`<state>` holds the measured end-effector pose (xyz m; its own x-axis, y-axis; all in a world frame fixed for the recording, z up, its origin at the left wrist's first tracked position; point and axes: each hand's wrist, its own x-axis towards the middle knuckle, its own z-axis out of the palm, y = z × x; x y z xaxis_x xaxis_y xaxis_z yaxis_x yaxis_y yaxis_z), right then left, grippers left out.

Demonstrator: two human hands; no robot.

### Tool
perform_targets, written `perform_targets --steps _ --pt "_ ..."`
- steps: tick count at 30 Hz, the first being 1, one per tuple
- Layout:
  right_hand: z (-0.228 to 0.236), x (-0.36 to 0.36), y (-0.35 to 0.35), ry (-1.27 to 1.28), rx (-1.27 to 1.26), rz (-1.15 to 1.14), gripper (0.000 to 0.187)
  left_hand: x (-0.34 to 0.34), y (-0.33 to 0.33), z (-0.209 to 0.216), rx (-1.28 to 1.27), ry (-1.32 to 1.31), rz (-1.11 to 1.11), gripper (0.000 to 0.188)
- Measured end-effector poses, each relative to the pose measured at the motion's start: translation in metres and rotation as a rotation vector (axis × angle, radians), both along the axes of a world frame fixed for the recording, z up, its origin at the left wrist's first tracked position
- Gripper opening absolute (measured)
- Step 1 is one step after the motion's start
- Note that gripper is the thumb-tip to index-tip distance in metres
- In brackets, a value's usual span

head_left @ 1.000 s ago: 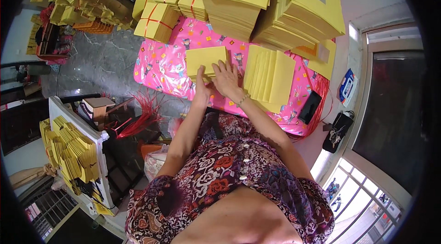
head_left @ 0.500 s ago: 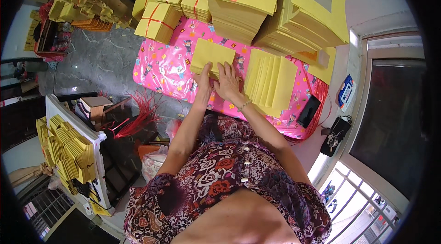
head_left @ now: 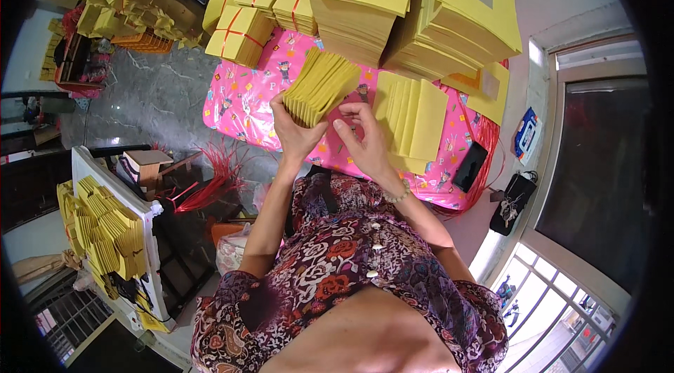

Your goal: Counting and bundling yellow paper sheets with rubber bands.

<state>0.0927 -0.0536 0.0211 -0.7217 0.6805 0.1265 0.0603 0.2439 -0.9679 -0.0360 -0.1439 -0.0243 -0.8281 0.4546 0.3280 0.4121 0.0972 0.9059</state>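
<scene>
My left hand [head_left: 296, 133] grips a stack of folded yellow paper [head_left: 319, 87], tilted so that its layered edges face me. Its thumb presses on the near side of the stack. Just right of it, my right hand [head_left: 363, 136] is held with fingers apart, off the stack, and holds nothing. Beside that hand lies a second batch of folded yellow paper [head_left: 406, 120], fanned over a flat sheet. Both rest over a table with a pink printed cover [head_left: 242, 103].
Tall piles of yellow paper [head_left: 359, 29] stand at the back of the table, beside bundles tied with red string [head_left: 241, 35]. A black phone [head_left: 470, 166] and red strands [head_left: 491, 141] lie at the right edge. More folded paper sits on a white stand [head_left: 112, 176] at left.
The stack was lying flat under both hands. My left hand has picked it up and turned it edge-on, while my right hand has come away to the right.
</scene>
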Motion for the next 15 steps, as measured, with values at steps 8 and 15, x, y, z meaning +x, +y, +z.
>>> perform_targets --steps 8,15 --pt "0.038 0.006 0.000 -0.051 0.119 -0.106 0.040 0.023 0.008 0.030 -0.028 0.309 0.010 0.075" --pt "0.048 0.008 0.001 0.025 0.222 -0.139 0.040 0.024 0.009 0.036 -0.001 0.378 -0.002 0.080"
